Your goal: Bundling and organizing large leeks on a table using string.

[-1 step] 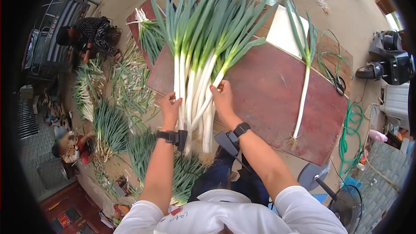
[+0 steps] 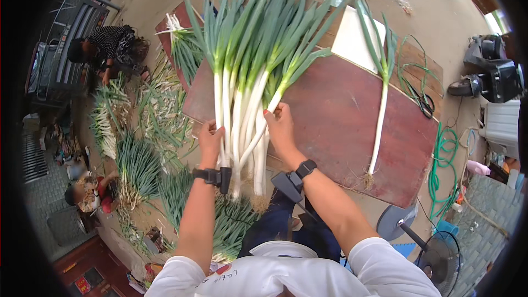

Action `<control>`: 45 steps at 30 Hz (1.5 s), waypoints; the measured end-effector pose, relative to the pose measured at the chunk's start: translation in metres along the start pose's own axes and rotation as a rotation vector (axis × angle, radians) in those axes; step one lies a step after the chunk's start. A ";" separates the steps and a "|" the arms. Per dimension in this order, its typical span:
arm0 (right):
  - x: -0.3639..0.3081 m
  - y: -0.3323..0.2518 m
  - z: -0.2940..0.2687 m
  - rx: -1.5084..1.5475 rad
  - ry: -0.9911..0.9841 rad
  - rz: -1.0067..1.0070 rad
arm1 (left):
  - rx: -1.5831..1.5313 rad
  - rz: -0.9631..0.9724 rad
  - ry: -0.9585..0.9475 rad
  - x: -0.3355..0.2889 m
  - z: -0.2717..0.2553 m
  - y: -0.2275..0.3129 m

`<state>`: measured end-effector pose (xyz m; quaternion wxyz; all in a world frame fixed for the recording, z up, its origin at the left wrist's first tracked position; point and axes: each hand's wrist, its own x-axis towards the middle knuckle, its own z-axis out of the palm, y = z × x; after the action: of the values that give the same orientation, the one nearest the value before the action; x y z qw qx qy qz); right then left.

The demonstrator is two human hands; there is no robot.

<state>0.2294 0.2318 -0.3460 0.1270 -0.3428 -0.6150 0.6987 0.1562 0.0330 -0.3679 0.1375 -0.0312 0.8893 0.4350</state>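
A loose bunch of long green onions point(image 2: 254, 93) lies fanned across the near left side of the dark red board, white stalks toward me and green leaves pointing away. My left hand point(image 2: 210, 142) is closed with its fingertips on the leftmost stalk. At the bunch's right side, my right hand point(image 2: 281, 130) pinches the outermost stalk, which slants across the others. Rooted ends hang past the board's near edge. One separate green onion point(image 2: 379, 126) lies on the board to the right.
Black scissors point(image 2: 425, 104) rest at the right of the red board point(image 2: 330, 115), near a white sheet point(image 2: 358, 38). A tied bundle point(image 2: 186, 49) lies at far left. Green onion piles point(image 2: 138, 165) and two people are left on the ground. A fan point(image 2: 440, 261) stands at lower right.
The whole view has shifted slightly, so the board, bunch and hands appear a little further left. Both hands keep their hold on the stalks.
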 end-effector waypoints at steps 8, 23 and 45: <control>-0.009 -0.074 -0.086 0.238 0.153 -0.200 | -0.724 -0.217 -0.237 -0.012 -0.039 0.051; 0.042 -0.128 -0.272 0.112 0.219 -0.294 | -0.915 0.252 -0.169 -0.084 0.019 0.203; 0.097 0.034 -0.339 -0.084 0.148 -0.114 | -0.592 -0.004 -0.518 -0.145 0.338 0.183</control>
<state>0.3819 0.5445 -0.4120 0.1972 -0.3628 -0.6512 0.6367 0.3370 0.4017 -0.3853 0.3431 0.0394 0.6614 0.6658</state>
